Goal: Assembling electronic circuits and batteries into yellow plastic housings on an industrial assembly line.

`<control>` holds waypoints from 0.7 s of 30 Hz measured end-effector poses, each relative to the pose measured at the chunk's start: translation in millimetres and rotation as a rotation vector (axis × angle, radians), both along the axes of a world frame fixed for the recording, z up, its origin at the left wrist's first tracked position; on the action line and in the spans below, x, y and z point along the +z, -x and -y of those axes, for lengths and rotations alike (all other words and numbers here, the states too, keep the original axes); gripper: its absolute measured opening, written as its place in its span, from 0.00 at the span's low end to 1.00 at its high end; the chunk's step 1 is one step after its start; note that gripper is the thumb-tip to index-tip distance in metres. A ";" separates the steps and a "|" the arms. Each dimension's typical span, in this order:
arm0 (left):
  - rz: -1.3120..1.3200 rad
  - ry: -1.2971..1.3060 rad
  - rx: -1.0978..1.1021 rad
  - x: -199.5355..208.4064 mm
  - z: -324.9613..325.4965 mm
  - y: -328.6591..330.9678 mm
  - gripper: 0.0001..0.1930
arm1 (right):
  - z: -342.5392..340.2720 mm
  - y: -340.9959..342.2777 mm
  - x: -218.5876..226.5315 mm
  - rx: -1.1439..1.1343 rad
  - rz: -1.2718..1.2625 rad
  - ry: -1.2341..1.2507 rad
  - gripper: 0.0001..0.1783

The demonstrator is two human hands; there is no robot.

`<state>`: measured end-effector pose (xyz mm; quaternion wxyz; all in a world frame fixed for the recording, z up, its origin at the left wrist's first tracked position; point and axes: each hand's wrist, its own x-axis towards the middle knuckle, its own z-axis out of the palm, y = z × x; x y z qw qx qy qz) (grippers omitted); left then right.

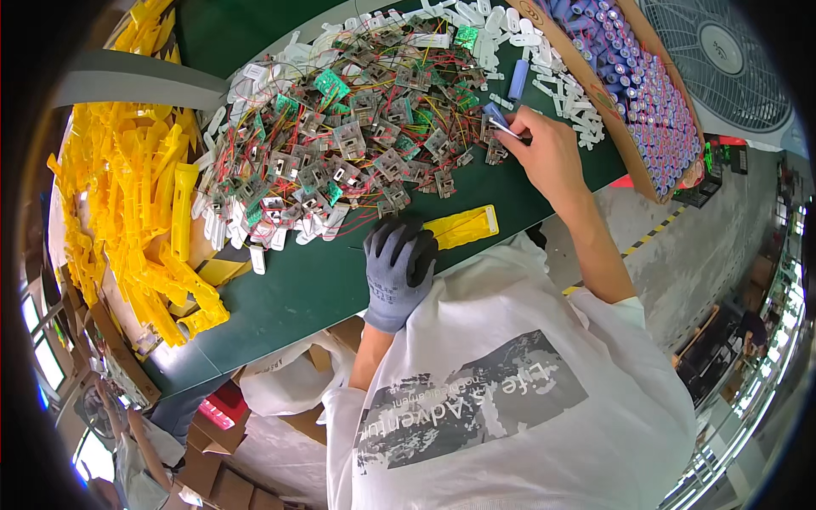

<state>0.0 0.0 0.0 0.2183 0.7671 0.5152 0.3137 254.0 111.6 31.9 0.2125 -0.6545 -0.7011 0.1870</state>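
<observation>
Head view of a green worktable (314, 280). The right hand (544, 153), bare, pinches a small blue cylindrical cell (495, 115) between thumb and fingertips at the 3 o'clock edge of a heap of wired circuit boards (357, 144). The left hand (398, 270), in a grey glove, rests curled on the table, its fingertips touching the near end of a yellow plastic shell (463, 226) lying at its 1 o'clock. The cell sits at 1 o'clock from the gloved hand, well apart. Yellow mouldings (136, 212) lie at 9 o'clock; a box of cells (646, 93) at 2 o'clock.
</observation>
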 end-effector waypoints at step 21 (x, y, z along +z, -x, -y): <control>0.085 -0.021 -0.031 -1.9 -0.8 0.4 0.18 | 28.3 27.4 13.6 0.845 -0.333 0.201 0.14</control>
